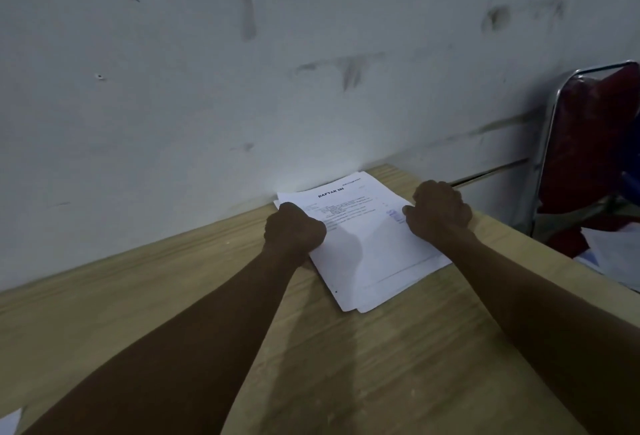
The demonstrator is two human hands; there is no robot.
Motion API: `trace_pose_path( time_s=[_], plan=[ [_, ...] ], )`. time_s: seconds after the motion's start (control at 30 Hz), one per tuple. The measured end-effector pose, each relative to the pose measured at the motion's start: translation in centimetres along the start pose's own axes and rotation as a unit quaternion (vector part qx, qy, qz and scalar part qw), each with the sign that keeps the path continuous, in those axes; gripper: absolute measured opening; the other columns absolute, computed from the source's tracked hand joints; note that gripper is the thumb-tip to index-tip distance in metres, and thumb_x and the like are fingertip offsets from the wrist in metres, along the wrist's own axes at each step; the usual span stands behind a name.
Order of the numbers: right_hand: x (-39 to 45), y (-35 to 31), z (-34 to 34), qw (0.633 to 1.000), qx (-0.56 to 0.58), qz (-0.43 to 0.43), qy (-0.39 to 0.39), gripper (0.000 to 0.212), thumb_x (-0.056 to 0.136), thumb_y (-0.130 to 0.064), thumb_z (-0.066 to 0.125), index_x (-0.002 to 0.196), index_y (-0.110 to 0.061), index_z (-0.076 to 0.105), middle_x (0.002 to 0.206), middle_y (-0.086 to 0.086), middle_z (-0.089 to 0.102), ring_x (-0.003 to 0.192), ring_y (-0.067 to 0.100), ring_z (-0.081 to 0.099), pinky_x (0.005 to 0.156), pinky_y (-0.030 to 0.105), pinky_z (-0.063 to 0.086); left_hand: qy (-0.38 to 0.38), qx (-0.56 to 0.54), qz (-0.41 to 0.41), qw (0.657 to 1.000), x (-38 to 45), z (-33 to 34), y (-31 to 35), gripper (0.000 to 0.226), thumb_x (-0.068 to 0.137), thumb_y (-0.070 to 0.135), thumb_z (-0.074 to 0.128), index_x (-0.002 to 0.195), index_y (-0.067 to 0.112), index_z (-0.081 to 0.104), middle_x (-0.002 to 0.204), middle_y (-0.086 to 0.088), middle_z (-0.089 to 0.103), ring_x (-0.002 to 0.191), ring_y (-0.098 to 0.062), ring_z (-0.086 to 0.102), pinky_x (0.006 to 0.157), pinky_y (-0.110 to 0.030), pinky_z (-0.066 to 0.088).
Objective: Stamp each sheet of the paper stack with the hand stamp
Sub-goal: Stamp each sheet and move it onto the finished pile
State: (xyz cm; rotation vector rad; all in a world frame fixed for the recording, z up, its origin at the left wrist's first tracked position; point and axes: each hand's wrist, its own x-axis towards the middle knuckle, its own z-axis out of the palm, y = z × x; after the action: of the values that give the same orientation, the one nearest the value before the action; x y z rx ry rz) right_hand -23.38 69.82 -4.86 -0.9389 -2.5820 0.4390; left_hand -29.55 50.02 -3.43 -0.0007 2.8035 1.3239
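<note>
White paper stack (363,244) lies under both curled hands' unclear grip, red chair (588,143) beside wooden table (346,365).

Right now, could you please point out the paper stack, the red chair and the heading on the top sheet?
paper stack (374,247), head view, blank lower half of the top sheet.
red chair (588,143), head view, red backrest.
heading (330,193), head view, middle of the bold printed words.

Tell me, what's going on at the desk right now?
Left hand fisted on the paper stack's left edge. Right hand curled at its right edge; stamp not visible. Top sheet reads DAFTAR ISI. Nothing blocking on the table.
</note>
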Motion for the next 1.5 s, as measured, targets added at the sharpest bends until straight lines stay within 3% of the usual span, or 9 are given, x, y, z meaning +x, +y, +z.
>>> trace_pose_path(
  time_s=[0.13, 0.4, 0.6, 0.83, 0.97, 1.07, 1.2, 1.3, 1.5],
  plan=[
    [-0.7, 0.2, 0.2, 0.999, -0.032, 0.003, -0.021, 0.041, 0.092, -0.04, 0.059, 0.12, -0.011, 0.055, 0.132, 0.013, 0.051, 0.126, 0.034, 0.043, 0.1, 0.045, 0.039, -0.032, 0.033, -0.017, 0.999, -1.0, 0.4, 0.5, 0.008, 0.071, 0.01, 0.053, 0.076, 0.011, 0.047, 0.106, -0.019, 0.056, 0.099, -0.032, 0.057, 0.079, -0.034, 0.056],
    [-1.5, 0.2, -0.8, 0.998, -0.03, -0.008, -0.05, 0.041, 0.097, -0.04, 0.051, 0.129, -0.013, 0.053, 0.139, 0.012, 0.047, 0.131, 0.033, 0.039, 0.104, 0.044, 0.035, -0.09, -0.038, -0.061, 0.993, -2.3, -0.1, 1.3, 0.032, 0.073, 0.003, 0.05, 0.104, -0.002, 0.056, 0.121, -0.026, 0.049, 0.11, -0.037, 0.056, 0.085, -0.043, 0.056],
    [-3.6, -0.5, -1.5, 0.998, -0.029, -0.035, -0.053, 0.051, 0.094, -0.048, 0.052, 0.134, -0.017, 0.05, 0.14, 0.015, 0.042, 0.132, 0.036, 0.035, 0.106, 0.048, 0.031, -0.115, -0.038, -0.039, 0.992, -4.4, -1.9, 2.1, 0.009, 0.08, 0.005, 0.053, 0.089, 0.005, 0.051, 0.123, -0.029, 0.055, 0.111, -0.036, 0.057, 0.049, -0.021, 0.036],
    [-10.3, -3.9, -4.9, 0.993, 0.059, -0.098, -0.033, 0.048, 0.091, -0.05, 0.057, 0.132, -0.024, 0.054, 0.134, 0.008, 0.05, 0.127, 0.03, 0.043, 0.099, 0.042, 0.037, -0.127, -0.068, -0.019, 0.989, -8.2, -6.8, 2.4, 0.024, 0.086, 0.009, 0.058, 0.074, 0.011, 0.038, 0.103, -0.017, 0.055, 0.082, -0.029, 0.054, 0.072, -0.035, 0.048],
    [-16.0, -6.5, -7.7, 0.979, 0.142, -0.142, -0.047, 0.044, 0.089, -0.047, 0.062, 0.126, -0.024, 0.059, 0.133, -0.002, 0.056, 0.123, 0.02, 0.051, 0.1, 0.039, 0.043, -0.136, -0.06, 0.014, 0.989, -12.3, -11.8, 2.1, 0.023, 0.084, 0.011, 0.063, 0.101, -0.002, 0.054, 0.101, -0.02, 0.062, 0.088, -0.034, 0.067, 0.077, -0.041, 0.054],
    [-20.5, -8.3, -9.2, 0.962, 0.204, -0.164, -0.08, 0.038, 0.087, -0.037, 0.068, 0.122, -0.023, 0.063, 0.121, -0.005, 0.061, 0.112, 0.015, 0.058, 0.092, 0.033, 0.048, -0.14, -0.081, 0.044, 0.986, -15.5, -15.8, 1.4, 0.027, 0.085, 0.009, 0.064, 0.108, -0.004, 0.056, 0.087, -0.013, 0.059, 0.075, -0.027, 0.065, 0.062, -0.032, 0.051],
    [-26.6, -10.6, -10.5, 0.933, 0.244, -0.217, -0.147, 0.038, 0.081, -0.021, 0.072, 0.119, -0.024, 0.066, 0.1, -0.005, 0.065, 0.09, 0.007, 0.059, 0.071, 0.021, 0.048, -0.108, -0.106, 0.092, 0.984, -19.9, -21.8, -0.6, 0.007, 0.088, 0.008, 0.064, 0.091, 0.003, 0.06, 0.088, -0.013, 0.061, 0.076, -0.026, 0.067, 0.067, -0.034, 0.053],
    [-30.3, -12.1, -10.7, 0.909, 0.263, -0.26, -0.19, 0.046, 0.077, -0.021, 0.074, 0.121, -0.027, 0.064, 0.105, -0.004, 0.064, 0.088, 0.003, 0.057, 0.066, 0.012, 0.044, -0.071, -0.125, 0.106, 0.984, -22.0, -25.5, -2.9, 0.004, 0.089, 0.009, 0.064, 0.091, 0.007, 0.061, 0.096, -0.014, 0.064, 0.078, -0.025, 0.068, 0.069, -0.035, 0.054],
    [-36.3, -15.2, -9.5, 0.91, 0.206, -0.295, -0.204, 0.069, 0.073, -0.056, 0.075, 0.132, -0.028, 0.053, 0.122, -0.002, 0.057, 0.109, 0.014, 0.056, 0.091, 0.039, 0.05, 0.008, -0.141, 0.067, 0.988, -25.5, -31.2, -9.8, 0.018, 0.088, 0.01, 0.064, 0.104, 0.002, 0.064, 0.1, -0.017, 0.067, 0.075, -0.024, 0.068, 0.064, -0.031, 0.051]
  ],
)
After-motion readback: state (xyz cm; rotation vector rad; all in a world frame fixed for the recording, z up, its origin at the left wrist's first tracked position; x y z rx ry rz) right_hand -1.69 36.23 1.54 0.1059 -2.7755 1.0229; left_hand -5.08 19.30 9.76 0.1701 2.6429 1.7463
